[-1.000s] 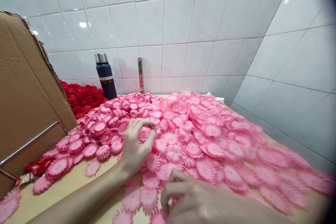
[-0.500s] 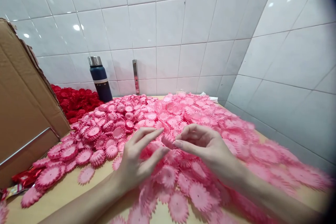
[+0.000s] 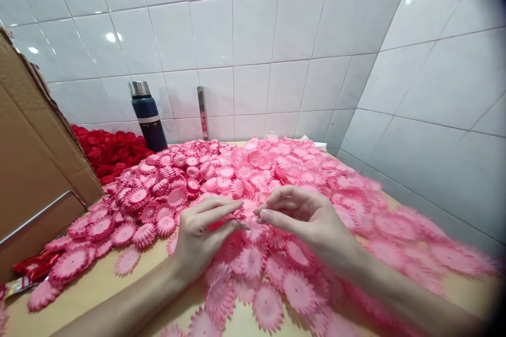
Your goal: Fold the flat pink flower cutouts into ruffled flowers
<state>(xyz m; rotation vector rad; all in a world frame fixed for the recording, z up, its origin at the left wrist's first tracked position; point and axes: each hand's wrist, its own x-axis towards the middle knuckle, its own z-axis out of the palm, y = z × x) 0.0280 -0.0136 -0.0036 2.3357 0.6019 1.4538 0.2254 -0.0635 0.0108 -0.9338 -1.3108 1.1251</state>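
Both hands met over the pile of pink flowers [image 3: 300, 179] on the table [image 3: 95, 284]. The left hand [image 3: 201, 234] and right hand [image 3: 304, 216] each closed a fingertip grip on one pink flower [image 3: 249, 210] held between them, just above the pile.

L hand [image 3: 197, 237] & R hand [image 3: 306, 216] fingertip-to-fingertip, pinching

Left hand [image 3: 201, 234] and right hand [image 3: 306, 218]: both bare, without gloves, rings or watch. Forearms uncovered to the frame edge; no sleeve visible. Fingernails short and unpainted.
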